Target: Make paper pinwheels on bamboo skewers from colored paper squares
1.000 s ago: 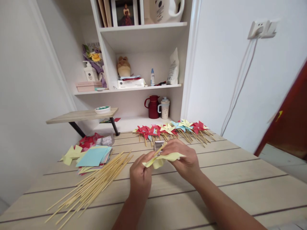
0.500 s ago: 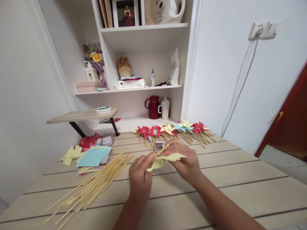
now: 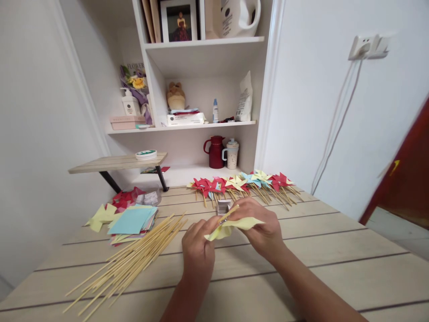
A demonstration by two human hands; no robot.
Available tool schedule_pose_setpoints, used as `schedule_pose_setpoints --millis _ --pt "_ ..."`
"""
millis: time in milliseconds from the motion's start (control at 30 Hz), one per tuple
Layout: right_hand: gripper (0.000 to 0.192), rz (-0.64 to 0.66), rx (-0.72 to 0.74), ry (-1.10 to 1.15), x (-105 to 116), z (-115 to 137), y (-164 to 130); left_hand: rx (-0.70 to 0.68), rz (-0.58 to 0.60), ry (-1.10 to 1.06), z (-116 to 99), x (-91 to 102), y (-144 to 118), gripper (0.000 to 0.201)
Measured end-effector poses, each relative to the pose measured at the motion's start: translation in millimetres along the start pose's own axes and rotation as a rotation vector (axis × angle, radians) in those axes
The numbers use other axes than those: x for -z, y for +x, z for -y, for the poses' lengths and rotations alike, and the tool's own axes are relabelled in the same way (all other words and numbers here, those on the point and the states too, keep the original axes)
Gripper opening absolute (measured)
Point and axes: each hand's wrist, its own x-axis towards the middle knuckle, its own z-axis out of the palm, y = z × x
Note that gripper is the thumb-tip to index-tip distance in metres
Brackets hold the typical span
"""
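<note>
Between my two hands is a yellow paper pinwheel [image 3: 246,222], held above the table with its paper roughly edge-on to me. My left hand [image 3: 199,246] pinches its left side, fingertips close to a small shiny metal piece [image 3: 223,221] and a thin wooden stick [image 3: 231,213] at the centre. My right hand [image 3: 263,226] is closed on the pinwheel's right side, with fingers curled behind the stick. The far fingertips of that hand are hidden. Just beyond the hands stands a small open box [image 3: 223,206], partly covered by them.
Finished pinwheels [image 3: 234,183] on sticks lie along the table's back. Left are many loose wooden sticks [image 3: 134,259], stacked coloured paper squares [image 3: 132,221], folded yellow paper [image 3: 101,217] and a clear container [image 3: 149,197]. A small raised shelf [image 3: 117,163] and white shelving [image 3: 204,46] stand behind.
The view has tilted slightly, so everything sits a little lower and further right. Both hands keep hold of the yellow pinwheel, with only a slight shift of the fingers.
</note>
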Motion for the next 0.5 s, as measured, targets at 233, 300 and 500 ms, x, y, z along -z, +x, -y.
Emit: schedule_pose_setpoints --millis 233,300,500 --pt "0.018 0.014 0.010 0.016 -0.2 -1.5 -2.0 -0.037 0.013 -0.002 0.4 0.0 -0.5 0.030" --pt "0.020 0.014 0.015 0.024 -0.2 -1.6 -2.0 -0.047 0.004 0.004 0.2 0.2 -0.5 0.030" --pt "0.021 0.003 0.011 0.023 -0.3 0.0 0.1 -0.053 -0.007 0.018 -0.7 -0.2 -0.4 0.030"
